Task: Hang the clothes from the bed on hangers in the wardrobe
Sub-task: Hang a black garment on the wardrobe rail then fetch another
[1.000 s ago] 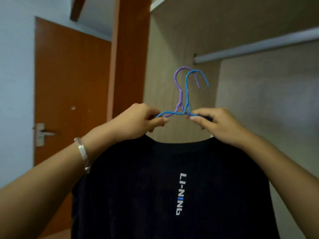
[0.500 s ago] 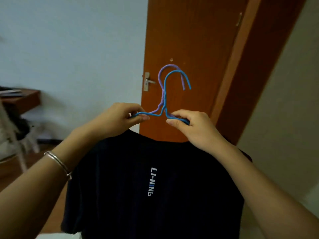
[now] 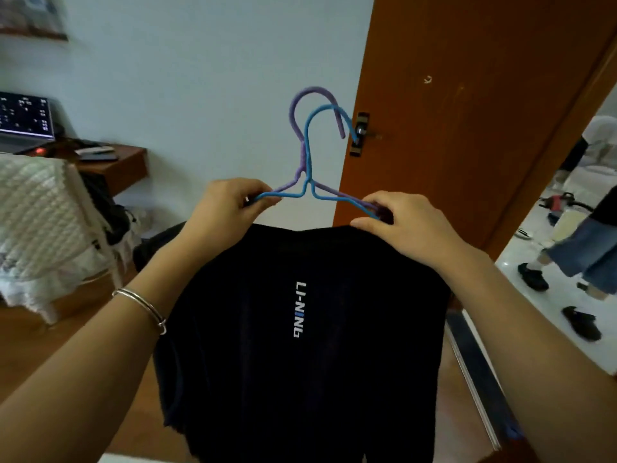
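**Black tee on two stacked hangers, both hands gripping**

- Black short-sleeved T-shirt [image 3: 250,329] with white vertical "LI-NING" print hangs in mid-air at chest height, front facing the camera. It sits in front of the pale wall and the edge of the orange-brown wooden door [image 3: 467,128].
- Two thin wire hangers are stacked together with necks touching and hooks up. The blue wire hanger [image 3: 283,194] is nearer, the purple wire hanger [image 3: 314,90] just behind. Their arms run into the shirt collar; can't tell which one carries the shirt.
- Left hand [image 3: 230,203]: thumb and fingers pinched together on the left-side hanger arms, just above the collar. Silver bangle [image 3: 143,305] on that wrist.
- Right hand [image 3: 404,225]: fingers curled round the right-side hanger arms where they meet the collar, thumb along the fabric edge.
- The blue hook tip overlaps the metal door handle [image 3: 360,132] in view; contact unclear.
- Left background: open laptop [image 3: 25,121] on a brown wooden desk [image 3: 123,162], white quilted cloth [image 3: 33,212] draped over a chair.
- Right, through the doorway: a person in jeans [image 3: 584,255] and dark shoes.
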`<action>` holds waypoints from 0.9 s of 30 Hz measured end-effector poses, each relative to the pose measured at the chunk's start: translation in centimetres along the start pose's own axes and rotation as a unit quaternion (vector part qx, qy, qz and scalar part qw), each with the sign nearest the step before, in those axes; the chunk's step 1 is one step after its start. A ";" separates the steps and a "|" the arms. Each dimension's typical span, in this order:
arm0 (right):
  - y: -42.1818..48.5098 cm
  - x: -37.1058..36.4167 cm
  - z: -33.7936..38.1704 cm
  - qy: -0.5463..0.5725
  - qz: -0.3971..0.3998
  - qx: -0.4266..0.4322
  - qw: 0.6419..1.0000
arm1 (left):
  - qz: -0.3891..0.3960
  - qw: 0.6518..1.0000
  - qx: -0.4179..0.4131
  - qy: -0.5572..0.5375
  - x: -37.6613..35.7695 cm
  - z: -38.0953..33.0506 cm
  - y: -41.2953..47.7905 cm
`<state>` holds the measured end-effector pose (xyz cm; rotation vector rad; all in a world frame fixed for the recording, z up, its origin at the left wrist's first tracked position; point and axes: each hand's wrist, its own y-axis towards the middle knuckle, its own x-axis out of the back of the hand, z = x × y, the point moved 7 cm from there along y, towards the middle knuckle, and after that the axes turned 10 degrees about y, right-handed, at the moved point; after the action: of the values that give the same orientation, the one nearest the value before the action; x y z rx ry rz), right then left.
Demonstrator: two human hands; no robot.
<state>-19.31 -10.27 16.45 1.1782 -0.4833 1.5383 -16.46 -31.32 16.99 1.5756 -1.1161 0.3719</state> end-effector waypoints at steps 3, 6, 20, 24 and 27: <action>4.1 -1.3 -0.6 -0.010 0.018 0.021 1.000 | -0.010 1.000 0.019 0.014 -0.4 3.3 1.9; 8.1 -3.7 -1.6 0.106 0.087 0.021 0.990 | -0.020 0.998 0.050 0.022 -1.1 7.1 3.1; 34.8 -18.0 3.7 0.178 0.028 0.275 0.945 | -0.027 0.957 0.269 0.105 -3.3 26.6 10.5; 41.3 -20.2 6.7 0.226 0.048 0.348 0.909 | 0.005 0.935 0.335 0.114 -1.9 31.2 10.1; 44.7 -21.7 10.1 0.257 0.064 0.399 0.878 | 0.006 0.904 0.406 0.132 -0.7 33.6 7.8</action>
<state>-57.10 -43.93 14.22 1.2614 0.4999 2.1676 -33.65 -60.39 9.86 2.1441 -0.7838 1.1346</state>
